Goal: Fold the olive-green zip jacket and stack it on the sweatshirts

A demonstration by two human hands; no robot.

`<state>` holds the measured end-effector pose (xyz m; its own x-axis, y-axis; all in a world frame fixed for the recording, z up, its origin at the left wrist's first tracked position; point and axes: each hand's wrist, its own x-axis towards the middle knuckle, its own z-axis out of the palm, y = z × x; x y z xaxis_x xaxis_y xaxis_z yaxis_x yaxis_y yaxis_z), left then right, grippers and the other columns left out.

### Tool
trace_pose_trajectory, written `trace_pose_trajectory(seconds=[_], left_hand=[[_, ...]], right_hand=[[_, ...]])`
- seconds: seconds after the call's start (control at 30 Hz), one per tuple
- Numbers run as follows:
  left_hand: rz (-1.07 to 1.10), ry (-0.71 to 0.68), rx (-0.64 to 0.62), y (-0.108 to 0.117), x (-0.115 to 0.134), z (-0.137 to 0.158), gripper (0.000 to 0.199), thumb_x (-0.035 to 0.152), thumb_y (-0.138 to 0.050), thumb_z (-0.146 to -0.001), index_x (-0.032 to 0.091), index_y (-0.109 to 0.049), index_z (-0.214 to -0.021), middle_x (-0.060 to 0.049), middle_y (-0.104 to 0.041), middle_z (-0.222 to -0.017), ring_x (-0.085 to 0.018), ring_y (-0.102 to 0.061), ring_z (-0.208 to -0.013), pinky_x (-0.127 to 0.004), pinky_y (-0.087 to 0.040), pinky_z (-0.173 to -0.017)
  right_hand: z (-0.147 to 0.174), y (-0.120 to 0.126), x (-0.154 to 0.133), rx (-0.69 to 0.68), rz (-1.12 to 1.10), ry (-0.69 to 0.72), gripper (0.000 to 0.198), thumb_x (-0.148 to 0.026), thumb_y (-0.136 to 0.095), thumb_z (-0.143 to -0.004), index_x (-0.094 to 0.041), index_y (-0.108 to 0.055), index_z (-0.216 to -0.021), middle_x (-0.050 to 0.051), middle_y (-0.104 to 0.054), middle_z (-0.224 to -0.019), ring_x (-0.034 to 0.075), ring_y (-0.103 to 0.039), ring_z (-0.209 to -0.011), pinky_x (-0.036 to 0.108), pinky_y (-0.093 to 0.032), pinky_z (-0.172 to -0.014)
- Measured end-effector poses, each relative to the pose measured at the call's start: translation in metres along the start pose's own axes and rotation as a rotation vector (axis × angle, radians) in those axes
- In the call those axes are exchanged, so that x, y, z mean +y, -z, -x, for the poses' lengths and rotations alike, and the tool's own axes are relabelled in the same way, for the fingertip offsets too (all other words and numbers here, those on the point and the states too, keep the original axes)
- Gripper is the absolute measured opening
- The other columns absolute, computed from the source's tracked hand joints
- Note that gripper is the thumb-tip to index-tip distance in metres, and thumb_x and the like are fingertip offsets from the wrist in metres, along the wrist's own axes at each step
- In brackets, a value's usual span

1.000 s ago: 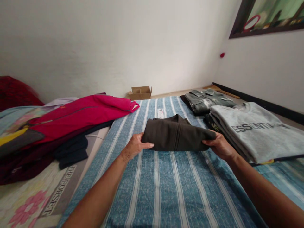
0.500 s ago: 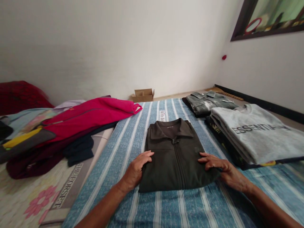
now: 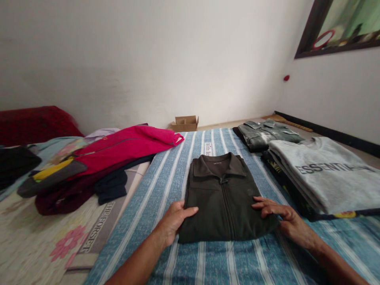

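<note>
We saw two bare forearms entering from the lower edge. The left hand [image 3: 173, 221] and right hand [image 3: 285, 219] carried no gloves, rings, watches or bands. No sleeve covered either forearm within view. Fingernails were short and unpainted. No other part of the body appeared.

Striped sheet [image 3: 166, 186] open leftward; folded stack [image 3: 323, 174] blocks right.
</note>
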<state>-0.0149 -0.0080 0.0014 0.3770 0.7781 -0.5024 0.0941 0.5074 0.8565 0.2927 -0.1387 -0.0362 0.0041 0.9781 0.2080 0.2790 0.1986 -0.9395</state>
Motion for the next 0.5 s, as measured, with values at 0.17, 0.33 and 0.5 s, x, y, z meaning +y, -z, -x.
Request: trace_pose_trajectory(seconds=[0.17, 0.33, 0.5], left_hand=[[0.057, 0.002, 0.009, -0.003, 0.001, -0.001, 0.042, 0.016, -0.078, -0.047, 0.011, -0.066, -0.087, -0.009, -0.073, -0.076, -0.024, -0.068, -0.064, -0.033, -0.052, -0.064], [0.062, 0.004, 0.049, -0.003, -0.003, 0.000, 0.041, 0.015, -0.076, -0.048, 0.012, -0.066, -0.087, -0.009, -0.073, -0.076, -0.025, -0.068, -0.063, -0.035, -0.052, -0.064], [0.092, -0.015, 0.048, -0.001, -0.008, 0.000, 0.041, 0.014, -0.073, -0.050, 0.013, -0.065, -0.090, -0.008, -0.073, -0.077, -0.026, -0.069, -0.068, -0.034, -0.052, -0.064]], right_hand=[[-0.001, 0.002, -0.005, -0.030, 0.056, 0.012, 0.034, -0.059, -0.060, -0.075, -0.027, -0.071, -0.081, 0.010, -0.068, -0.108, 0.033, -0.048, -0.121, 0.056, -0.035, -0.100], [0.001, 0.009, -0.004, -0.150, 0.141, 0.010, 0.033, -0.056, -0.055, -0.079, -0.028, -0.071, -0.085, 0.010, -0.065, -0.114, 0.033, -0.046, -0.123, 0.056, -0.034, -0.102], [0.001, 0.019, 0.000, -0.240, 0.200, -0.027, 0.019, -0.040, -0.057, -0.082, -0.031, -0.070, -0.092, 0.007, -0.063, -0.118, 0.030, -0.045, -0.124, 0.054, -0.031, -0.104]])
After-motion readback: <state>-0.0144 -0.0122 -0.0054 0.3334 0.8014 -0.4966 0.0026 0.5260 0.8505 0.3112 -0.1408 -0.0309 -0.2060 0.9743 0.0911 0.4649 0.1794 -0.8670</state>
